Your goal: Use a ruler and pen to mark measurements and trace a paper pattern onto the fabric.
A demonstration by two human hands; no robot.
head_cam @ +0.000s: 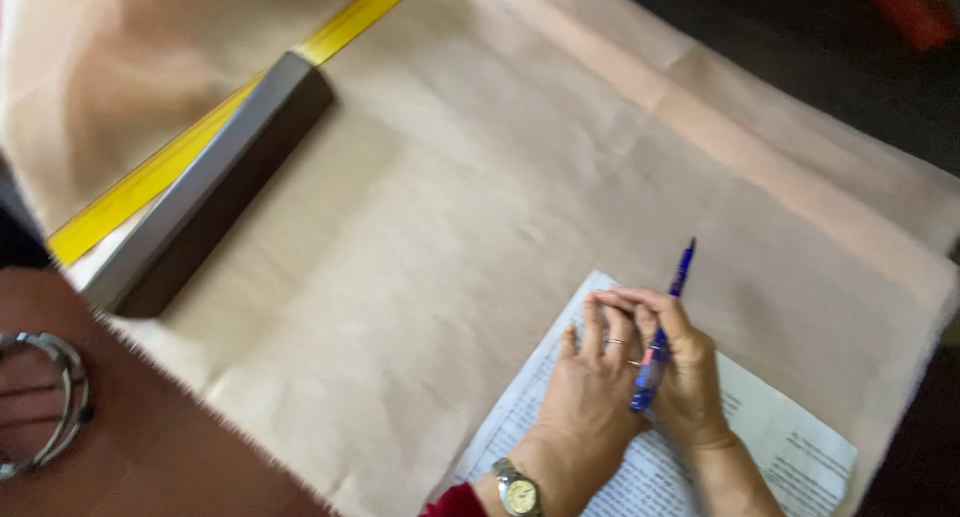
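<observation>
Your right hand (690,387) is gripping a blue pen (660,342), tip up, while your left hand (590,392) is lying flat and open on the printed sheet (800,452), touching the right. The sheet is resting on brown paper (450,277) and looking loose; it could be sliding if your palm lifts.

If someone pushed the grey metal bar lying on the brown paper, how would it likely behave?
The grey metal bar looks stiff and probably heavy. Its flat faces suggest sliding, not rolling. It might drag the brown paper or nudge the yellow ruler alongside.
</observation>
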